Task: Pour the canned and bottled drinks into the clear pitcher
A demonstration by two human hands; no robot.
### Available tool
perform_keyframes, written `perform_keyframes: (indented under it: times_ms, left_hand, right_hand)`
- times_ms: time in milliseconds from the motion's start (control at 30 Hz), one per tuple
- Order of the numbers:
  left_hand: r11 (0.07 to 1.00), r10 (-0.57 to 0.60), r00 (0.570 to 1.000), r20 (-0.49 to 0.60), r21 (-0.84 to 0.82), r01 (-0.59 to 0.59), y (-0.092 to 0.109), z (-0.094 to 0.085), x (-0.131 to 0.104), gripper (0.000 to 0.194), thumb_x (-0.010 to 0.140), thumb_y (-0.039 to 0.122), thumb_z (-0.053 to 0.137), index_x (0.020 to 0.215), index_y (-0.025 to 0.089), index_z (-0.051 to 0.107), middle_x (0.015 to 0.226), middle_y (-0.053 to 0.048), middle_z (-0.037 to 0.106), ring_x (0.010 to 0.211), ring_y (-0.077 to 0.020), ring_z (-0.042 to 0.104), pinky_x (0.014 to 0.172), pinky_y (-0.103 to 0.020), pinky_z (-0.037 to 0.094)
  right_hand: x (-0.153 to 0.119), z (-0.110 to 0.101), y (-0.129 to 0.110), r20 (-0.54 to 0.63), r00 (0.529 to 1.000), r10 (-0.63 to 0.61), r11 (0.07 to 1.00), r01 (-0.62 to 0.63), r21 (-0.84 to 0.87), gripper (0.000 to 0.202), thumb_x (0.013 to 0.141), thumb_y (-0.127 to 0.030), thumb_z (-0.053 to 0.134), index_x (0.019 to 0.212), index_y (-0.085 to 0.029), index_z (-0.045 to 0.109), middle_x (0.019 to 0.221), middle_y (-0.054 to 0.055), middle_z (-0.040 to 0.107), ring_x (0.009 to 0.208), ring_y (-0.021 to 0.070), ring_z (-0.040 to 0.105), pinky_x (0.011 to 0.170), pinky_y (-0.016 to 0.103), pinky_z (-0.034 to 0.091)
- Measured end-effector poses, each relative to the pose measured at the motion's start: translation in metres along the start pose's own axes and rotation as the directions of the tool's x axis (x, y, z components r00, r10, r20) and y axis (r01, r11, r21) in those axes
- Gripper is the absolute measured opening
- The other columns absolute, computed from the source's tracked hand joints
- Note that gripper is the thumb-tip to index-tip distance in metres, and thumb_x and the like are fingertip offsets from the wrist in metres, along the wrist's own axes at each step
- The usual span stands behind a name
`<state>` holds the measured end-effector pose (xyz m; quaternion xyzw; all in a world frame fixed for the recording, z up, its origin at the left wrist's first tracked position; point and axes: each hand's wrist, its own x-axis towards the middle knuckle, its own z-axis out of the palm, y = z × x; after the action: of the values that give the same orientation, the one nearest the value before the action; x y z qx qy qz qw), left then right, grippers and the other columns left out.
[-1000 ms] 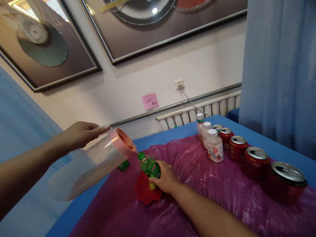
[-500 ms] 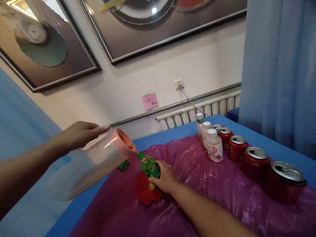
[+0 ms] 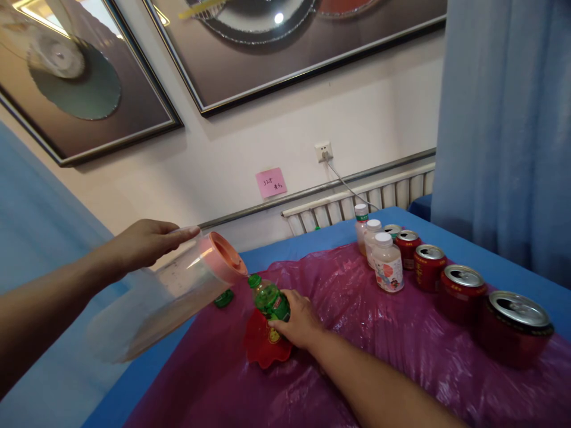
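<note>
My left hand (image 3: 145,244) grips a clear plastic pitcher (image 3: 178,291), tipped with its pink-orange lid (image 3: 220,258) facing right and downward. Its spout is right at the green top of a small green bottle (image 3: 267,297). My right hand (image 3: 301,321) wraps round this bottle, which leans a little to the left. I cannot make out liquid passing between the two. Below the bottle is a red scalloped dish (image 3: 267,351), partly hidden by bottle and hand. Behind the pitcher's lower side, another green object (image 3: 223,298) lies partly covered.
Several opened cans (image 3: 464,285) stand in a row at the right, beside three white-capped bottles (image 3: 387,267). A purple plastic sheet (image 3: 339,380) covers much of the blue table (image 3: 392,217). Behind are a wall socket (image 3: 323,151) with a cord, a radiator (image 3: 348,208) and curtains (image 3: 499,119).
</note>
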<state>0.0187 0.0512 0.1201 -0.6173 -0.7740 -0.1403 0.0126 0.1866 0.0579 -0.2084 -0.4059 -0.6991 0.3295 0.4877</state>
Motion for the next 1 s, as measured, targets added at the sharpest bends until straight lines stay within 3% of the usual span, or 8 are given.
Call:
perform_keyframes:
  times_ms: [200, 400, 1000]
  left_hand:
    - [1.000, -0.031, 0.999, 0.009, 0.002, 0.031, 0.0022, -0.0016, -0.0008, 0.052, 0.062, 0.073, 0.062, 0.071, 0.022, 0.068, 0.061, -0.002, 0.045, 0.049, -0.0135, 0.036, 0.046, -0.030, 0.031]
    - [1.000, -0.016, 1.000, 0.002, -0.005, 0.016, 0.0058, -0.0007, -0.0041, 0.056, 0.057, 0.076, 0.061, 0.066, 0.021, 0.066, 0.056, 0.001, 0.035, 0.047, -0.0123, 0.031, 0.044, -0.030, 0.027]
    - [1.000, -0.029, 1.000, 0.005, 0.010, 0.029, 0.0017, -0.0002, 0.0016, 0.051, 0.060, 0.071, 0.064, 0.070, 0.022, 0.070, 0.064, -0.003, 0.049, 0.047, -0.0121, 0.036, 0.044, -0.030, 0.031]
  right_hand:
    - [-0.0005, 0.0003, 0.0002, -0.008, 1.000, 0.004, 1.000, -0.004, -0.009, 0.063, 0.069, -0.032, 0.081, 0.127, -0.022, 0.056, 0.118, 0.008, 0.067, 0.110, 0.0282, 0.063, 0.097, 0.043, 0.046]
    - [-0.0006, -0.0002, 0.0000, -0.005, 1.000, -0.010, 1.000, 0.010, -0.007, 0.062, 0.070, -0.032, 0.081, 0.126, -0.022, 0.056, 0.117, 0.008, 0.067, 0.110, 0.0272, 0.063, 0.097, 0.043, 0.046]
    - [-0.0010, -0.0006, -0.0010, 0.007, 1.000, 0.000, 1.000, 0.000, -0.016, 0.063, 0.070, -0.032, 0.080, 0.127, -0.022, 0.056, 0.119, 0.008, 0.066, 0.110, 0.0281, 0.062, 0.098, 0.042, 0.045]
